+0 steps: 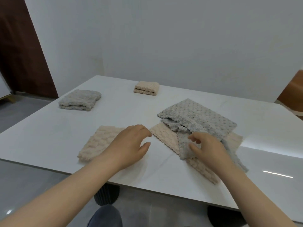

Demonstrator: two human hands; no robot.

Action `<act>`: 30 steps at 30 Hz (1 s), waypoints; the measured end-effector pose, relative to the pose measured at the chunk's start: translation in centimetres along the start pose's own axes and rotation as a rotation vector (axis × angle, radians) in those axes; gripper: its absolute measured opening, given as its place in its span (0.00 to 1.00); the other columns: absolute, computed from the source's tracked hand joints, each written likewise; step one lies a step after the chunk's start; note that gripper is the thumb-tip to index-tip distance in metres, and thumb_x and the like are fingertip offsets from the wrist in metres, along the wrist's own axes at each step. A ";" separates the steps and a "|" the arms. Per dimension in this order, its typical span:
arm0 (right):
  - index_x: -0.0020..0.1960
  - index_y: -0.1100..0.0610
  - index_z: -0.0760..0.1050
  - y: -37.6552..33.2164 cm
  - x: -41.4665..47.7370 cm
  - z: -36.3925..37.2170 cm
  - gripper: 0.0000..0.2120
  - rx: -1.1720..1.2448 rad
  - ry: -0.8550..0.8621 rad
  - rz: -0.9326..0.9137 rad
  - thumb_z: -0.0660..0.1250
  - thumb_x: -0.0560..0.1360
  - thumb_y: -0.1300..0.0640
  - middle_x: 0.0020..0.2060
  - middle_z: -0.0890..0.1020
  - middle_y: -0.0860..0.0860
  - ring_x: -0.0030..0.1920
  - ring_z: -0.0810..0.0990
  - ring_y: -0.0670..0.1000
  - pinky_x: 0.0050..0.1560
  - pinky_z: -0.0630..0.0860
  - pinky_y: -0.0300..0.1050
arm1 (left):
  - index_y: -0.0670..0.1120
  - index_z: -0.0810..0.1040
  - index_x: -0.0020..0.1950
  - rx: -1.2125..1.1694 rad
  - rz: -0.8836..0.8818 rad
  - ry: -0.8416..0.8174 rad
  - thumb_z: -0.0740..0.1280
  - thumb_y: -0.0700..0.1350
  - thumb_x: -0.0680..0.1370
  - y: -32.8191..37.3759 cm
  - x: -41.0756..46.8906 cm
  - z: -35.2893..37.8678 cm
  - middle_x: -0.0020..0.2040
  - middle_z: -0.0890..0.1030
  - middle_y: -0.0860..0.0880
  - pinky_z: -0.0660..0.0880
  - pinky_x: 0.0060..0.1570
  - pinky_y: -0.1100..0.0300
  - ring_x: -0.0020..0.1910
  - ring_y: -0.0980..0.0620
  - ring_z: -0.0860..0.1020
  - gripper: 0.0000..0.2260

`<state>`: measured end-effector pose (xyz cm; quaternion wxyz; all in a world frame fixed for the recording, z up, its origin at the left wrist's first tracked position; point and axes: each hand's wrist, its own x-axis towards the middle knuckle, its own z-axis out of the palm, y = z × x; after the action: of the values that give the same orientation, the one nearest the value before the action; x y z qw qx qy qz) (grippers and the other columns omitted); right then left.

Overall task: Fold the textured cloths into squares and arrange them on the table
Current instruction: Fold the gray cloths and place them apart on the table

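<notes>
On the white table lie a folded grey cloth at the far left and a folded beige cloth at the back. A beige folded cloth sits near the front edge, partly under my left hand, whose fingers are relaxed and hold nothing. To the right an unfolded grey cloth lies rumpled over an unfolded beige cloth. My right hand hovers over the grey cloth's near corner with fingers loosely curled, touching it; whether it pinches the fabric I cannot tell.
The table's front edge runs close to my arms, with dark ribbed table legs below. A white wall stands behind. A brown door is at the left and a wooden piece at the right.
</notes>
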<state>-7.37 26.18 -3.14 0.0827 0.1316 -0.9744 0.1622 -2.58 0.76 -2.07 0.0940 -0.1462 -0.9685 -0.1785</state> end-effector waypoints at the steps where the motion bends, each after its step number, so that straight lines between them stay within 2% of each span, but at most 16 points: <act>1: 0.57 0.51 0.78 0.7 0.2 -0.2 0.11 0.002 0.004 0.018 0.64 0.76 0.54 0.49 0.81 0.47 0.51 0.79 0.49 0.47 0.74 0.44 | 0.48 0.74 0.64 -0.001 0.011 0.000 0.57 0.51 0.78 0.5 0.3 0.2 0.63 0.75 0.52 0.68 0.62 0.60 0.63 0.52 0.72 0.17; 4: 0.53 0.54 0.78 2.6 0.8 -0.4 0.08 0.006 0.034 0.059 0.65 0.75 0.55 0.44 0.82 0.50 0.46 0.80 0.52 0.44 0.76 0.46 | 0.49 0.74 0.64 0.004 0.037 -0.004 0.59 0.49 0.79 1.8 1.0 0.9 0.62 0.75 0.52 0.68 0.61 0.60 0.62 0.51 0.72 0.15; 8: 0.61 0.54 0.75 4.3 2.1 0.1 0.14 -0.050 0.053 0.093 0.65 0.76 0.53 0.53 0.78 0.53 0.55 0.76 0.54 0.50 0.72 0.45 | 0.50 0.73 0.64 0.014 0.051 -0.012 0.60 0.49 0.80 2.9 1.8 1.7 0.63 0.74 0.53 0.67 0.62 0.60 0.63 0.52 0.71 0.14; 11: 0.56 0.55 0.74 5.0 3.0 0.5 0.12 -0.098 0.099 0.088 0.66 0.75 0.53 0.49 0.74 0.52 0.53 0.73 0.54 0.45 0.69 0.44 | 0.50 0.73 0.64 0.027 0.048 -0.018 0.58 0.51 0.79 3.4 2.2 1.9 0.63 0.74 0.54 0.67 0.62 0.61 0.63 0.53 0.71 0.15; 14: 0.52 0.56 0.73 5.8 3.8 0.8 0.08 -0.133 0.127 0.107 0.64 0.76 0.53 0.46 0.72 0.52 0.52 0.72 0.55 0.40 0.65 0.44 | 0.50 0.74 0.63 0.023 0.055 -0.018 0.53 0.55 0.76 3.9 2.5 2.0 0.62 0.75 0.54 0.67 0.61 0.61 0.62 0.53 0.72 0.20; 17: 0.52 0.57 0.72 6.4 4.4 0.7 0.11 -0.120 0.164 0.139 0.65 0.75 0.50 0.47 0.74 0.54 0.51 0.73 0.56 0.40 0.64 0.44 | 0.51 0.74 0.63 0.029 0.063 -0.009 0.58 0.50 0.79 4.0 2.9 2.0 0.63 0.74 0.55 0.67 0.62 0.62 0.62 0.54 0.71 0.14; 20: 0.55 0.58 0.70 6.8 4.6 0.7 0.13 -0.136 0.196 0.163 0.64 0.75 0.51 0.49 0.73 0.55 0.52 0.71 0.56 0.40 0.64 0.45 | 0.51 0.74 0.64 0.032 0.068 -0.001 0.59 0.49 0.79 4.1 3.1 2.0 0.63 0.74 0.55 0.67 0.62 0.62 0.62 0.55 0.71 0.14; 24: 0.52 0.60 0.74 7.1 5.0 0.6 0.08 -0.179 0.209 0.156 0.62 0.76 0.56 0.50 0.73 0.55 0.53 0.70 0.57 0.40 0.66 0.45 | 0.51 0.74 0.63 0.035 0.067 -0.001 0.58 0.50 0.79 4.2 3.3 1.8 0.62 0.74 0.55 0.67 0.62 0.62 0.62 0.54 0.72 0.14; 26: 0.50 0.60 0.74 7.2 5.2 0.3 0.07 -0.186 0.229 0.140 0.60 0.76 0.58 0.48 0.76 0.55 0.50 0.72 0.57 0.38 0.67 0.45 | 0.51 0.74 0.63 0.039 0.072 0.005 0.58 0.51 0.79 4.3 3.3 1.7 0.62 0.74 0.55 0.67 0.62 0.61 0.62 0.54 0.71 0.15; 28: 0.48 0.59 0.73 7.2 5.4 -0.1 0.07 -0.204 0.222 0.131 0.57 0.77 0.59 0.41 0.78 0.54 0.42 0.75 0.56 0.34 0.66 0.45 | 0.51 0.74 0.63 0.040 0.073 0.008 0.58 0.51 0.79 4.4 3.3 1.5 0.62 0.74 0.55 0.67 0.62 0.61 0.62 0.54 0.71 0.14; 30: 0.47 0.59 0.71 7.1 5.4 -0.7 0.07 -0.195 0.245 0.128 0.55 0.79 0.59 0.33 0.77 0.52 0.33 0.74 0.56 0.30 0.63 0.45 | 0.51 0.74 0.63 0.035 0.075 0.023 0.58 0.51 0.79 4.3 3.4 1.3 0.62 0.74 0.55 0.67 0.61 0.61 0.62 0.54 0.72 0.14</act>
<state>-14.43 31.62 -3.41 0.2026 0.0396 -0.9746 0.0868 -4.54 5.95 -1.05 0.1143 -0.1788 -0.9641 -0.1597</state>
